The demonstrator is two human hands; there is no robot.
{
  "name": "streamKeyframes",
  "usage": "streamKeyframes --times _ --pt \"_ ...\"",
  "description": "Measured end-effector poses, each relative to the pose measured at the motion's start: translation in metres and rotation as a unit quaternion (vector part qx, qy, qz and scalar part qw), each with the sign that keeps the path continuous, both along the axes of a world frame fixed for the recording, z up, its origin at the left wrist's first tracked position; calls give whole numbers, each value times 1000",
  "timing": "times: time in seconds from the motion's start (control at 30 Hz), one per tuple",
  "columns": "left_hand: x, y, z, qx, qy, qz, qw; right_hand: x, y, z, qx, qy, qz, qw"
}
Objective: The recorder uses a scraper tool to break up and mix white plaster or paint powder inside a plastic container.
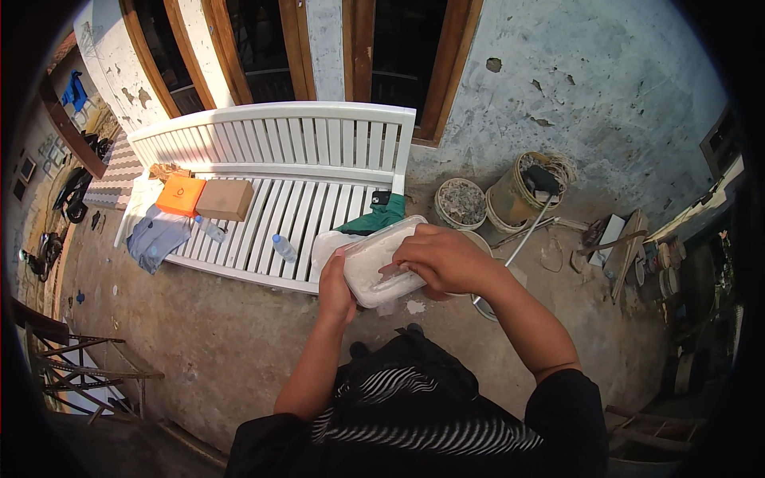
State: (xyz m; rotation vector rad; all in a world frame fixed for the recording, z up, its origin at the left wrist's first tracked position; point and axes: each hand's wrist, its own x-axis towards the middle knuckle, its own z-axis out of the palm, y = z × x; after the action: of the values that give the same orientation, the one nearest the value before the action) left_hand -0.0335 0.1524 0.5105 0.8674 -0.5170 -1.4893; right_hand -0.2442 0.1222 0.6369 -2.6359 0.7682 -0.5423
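Observation:
My left hand [337,287] grips the near left side of a rectangular white plastic container [368,263], smeared with pale residue and held tilted over the bench's front. Fingers of my right hand [442,259] are closed on a small flat scraper [389,272], its blade inside the container; its grip end is mostly hidden by the fingers. Just behind the container, another pale item [327,247] rests on the bench's right end, partly covered, so I cannot make out what it is.
The white slatted bench [259,219] holds orange [179,197] and brown [225,201] boxes, water bottles [284,247], grey cloth [157,237], green cloth [382,213] and a phone [381,197]. Buckets [460,203], a long pole [526,239] and boards [625,255] stand right; a metal frame [96,350] lies left.

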Motion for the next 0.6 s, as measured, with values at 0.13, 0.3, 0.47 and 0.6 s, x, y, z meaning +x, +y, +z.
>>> streamKeyframes --times 0.13,0.3,0.47,0.6 --pt "-4 -4 -6 -6 11 -18 1000 5 -7 -10 -38 -26 -45 998" --pt "-8 -5 -6 -1 14 0 1000 5 -18 -15 -62 -77 -76 992" --pt "-2 -7 -12 -10 1 2 1000 3 -23 -11 -72 -118 -147 979" --pt "-3 -8 -17 -4 -1 14 1000 3 -25 -15 -64 -108 -163 979"
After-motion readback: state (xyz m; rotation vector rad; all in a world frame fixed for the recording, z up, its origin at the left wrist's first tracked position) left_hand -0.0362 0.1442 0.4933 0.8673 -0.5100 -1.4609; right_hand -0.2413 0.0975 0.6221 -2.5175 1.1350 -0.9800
